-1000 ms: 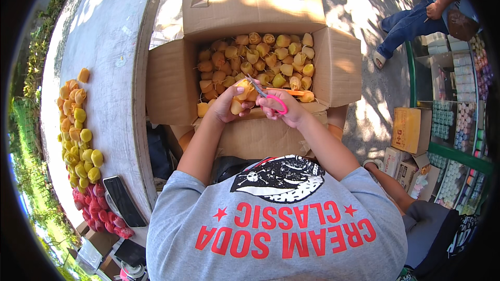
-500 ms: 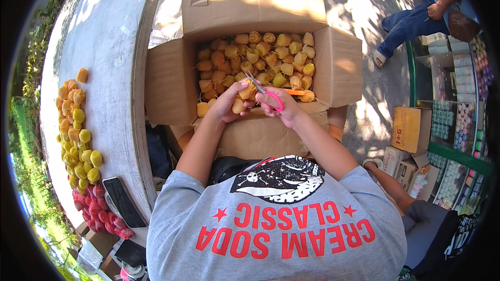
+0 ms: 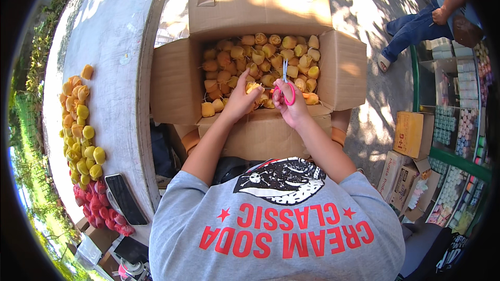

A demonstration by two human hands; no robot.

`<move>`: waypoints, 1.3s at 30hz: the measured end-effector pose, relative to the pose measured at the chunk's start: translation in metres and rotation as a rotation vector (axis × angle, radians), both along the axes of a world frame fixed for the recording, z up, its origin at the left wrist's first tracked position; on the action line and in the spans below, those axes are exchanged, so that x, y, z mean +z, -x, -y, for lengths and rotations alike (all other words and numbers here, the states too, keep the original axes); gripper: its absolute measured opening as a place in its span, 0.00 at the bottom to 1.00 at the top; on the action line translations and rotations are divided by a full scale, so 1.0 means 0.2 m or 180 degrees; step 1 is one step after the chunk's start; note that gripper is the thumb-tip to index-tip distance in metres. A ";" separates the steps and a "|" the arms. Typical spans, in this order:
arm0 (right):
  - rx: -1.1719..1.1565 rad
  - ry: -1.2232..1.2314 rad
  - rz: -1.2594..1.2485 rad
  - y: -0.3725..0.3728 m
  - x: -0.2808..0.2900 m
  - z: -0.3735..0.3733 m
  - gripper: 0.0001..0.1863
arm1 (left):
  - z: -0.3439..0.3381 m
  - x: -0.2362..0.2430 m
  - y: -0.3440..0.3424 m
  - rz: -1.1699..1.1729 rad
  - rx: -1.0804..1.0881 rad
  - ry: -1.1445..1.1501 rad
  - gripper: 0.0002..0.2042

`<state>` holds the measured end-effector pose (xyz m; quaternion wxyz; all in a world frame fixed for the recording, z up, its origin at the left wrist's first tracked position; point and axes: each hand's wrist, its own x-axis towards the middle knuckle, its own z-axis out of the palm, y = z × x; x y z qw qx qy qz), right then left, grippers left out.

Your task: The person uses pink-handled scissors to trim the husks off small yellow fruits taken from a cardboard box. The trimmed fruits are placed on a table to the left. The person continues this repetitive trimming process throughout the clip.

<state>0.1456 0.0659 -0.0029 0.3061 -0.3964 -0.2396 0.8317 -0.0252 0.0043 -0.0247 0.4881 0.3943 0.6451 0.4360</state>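
Observation:
An open cardboard box [image 3: 344,67] in front of me is filled with several yellow-orange fabric flower buds [image 3: 260,57]. My left hand [image 3: 240,99] reaches into the box's near side and pinches one yellow bud [image 3: 253,88]. My right hand [image 3: 289,105] grips pink-handled scissors [image 3: 285,86], blades pointing up and away, right beside that bud. Both hands are close together over the box's front edge.
A grey concrete table [image 3: 112,57] on my left carries rows of yellow buds [image 3: 78,125], red buds [image 3: 96,208] and a dark phone [image 3: 125,198]. Another person [image 3: 416,26] sits at the upper right. Cardboard boxes [image 3: 414,135] and stocked shelves [image 3: 458,125] stand on the right.
The scissors have swung from pointing leftward across the bud to pointing upright. Both hands stay at the box's front edge.

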 end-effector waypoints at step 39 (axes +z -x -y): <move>0.0275 -0.0621 0.0486 0.00 0.02 0.06 0.11 | 0.97 1.07 2.02 -0.4325 0.3112 0.2533 0.35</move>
